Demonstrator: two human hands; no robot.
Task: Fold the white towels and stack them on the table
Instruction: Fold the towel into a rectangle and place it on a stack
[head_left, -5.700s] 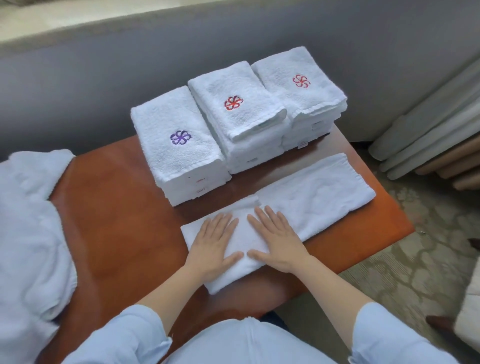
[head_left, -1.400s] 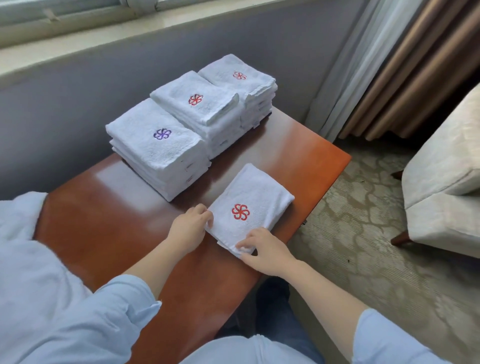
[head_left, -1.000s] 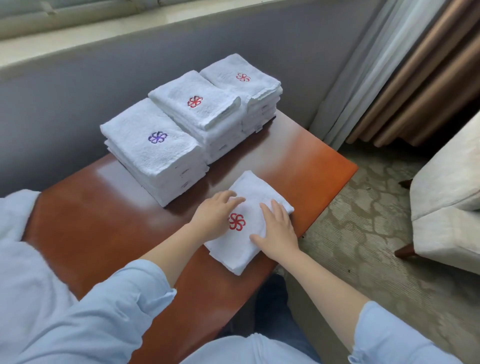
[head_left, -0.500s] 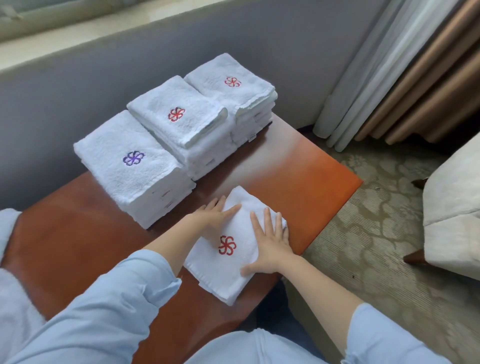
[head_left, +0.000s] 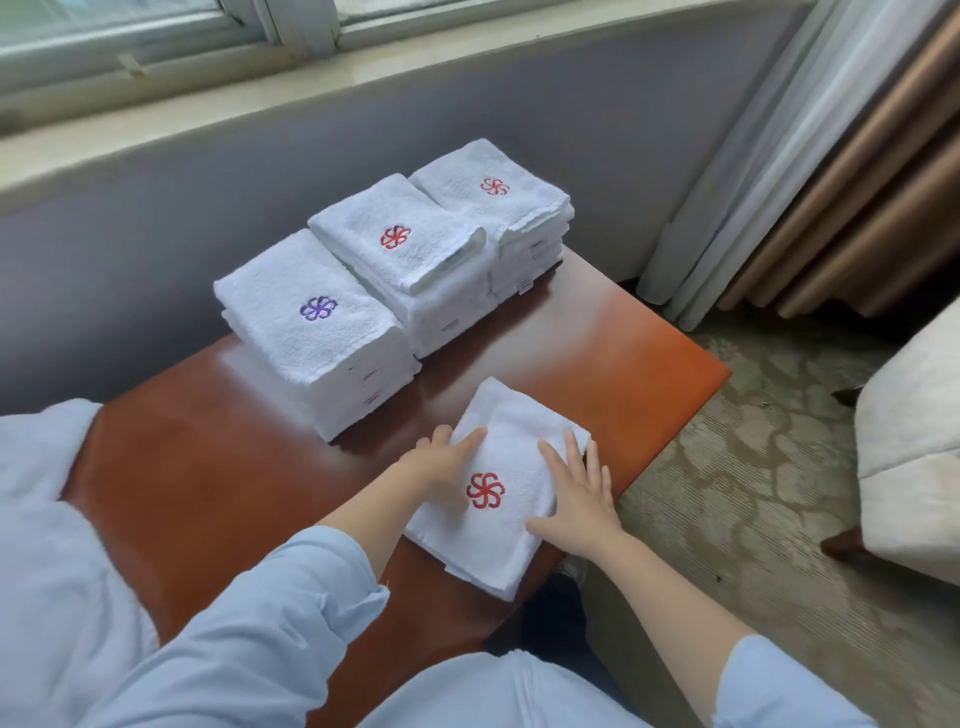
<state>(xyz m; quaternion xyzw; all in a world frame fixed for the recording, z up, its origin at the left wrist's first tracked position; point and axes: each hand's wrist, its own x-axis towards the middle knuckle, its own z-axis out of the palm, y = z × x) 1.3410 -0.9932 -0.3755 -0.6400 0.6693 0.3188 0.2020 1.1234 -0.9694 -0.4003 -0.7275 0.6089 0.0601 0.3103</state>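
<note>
Towel stacks (head_left: 363, 312) line the table's (head_left: 208, 467) far edge; at its right edge, left hand (head_left: 441, 460) and right hand (head_left: 579, 501) press the folded towel (head_left: 498, 545), fingers straight.

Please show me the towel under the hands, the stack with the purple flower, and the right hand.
towel (head_left: 485, 491): head view, its red flower.
purple-flower stack (head_left: 318, 309): head view, top towel's flower.
right hand (head_left: 576, 501): head view, back of hand.

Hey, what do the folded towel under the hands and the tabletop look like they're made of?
Folded towel: looks like white cotton terry with a matte finish. Its surface is nubby and looped, with a red stitched flower emblem.
Tabletop: seems to be reddish-brown wood or veneer under glossy lacquer, given the bright, soft reflections. Whether it is solid wood or laminate cannot be told.
</note>
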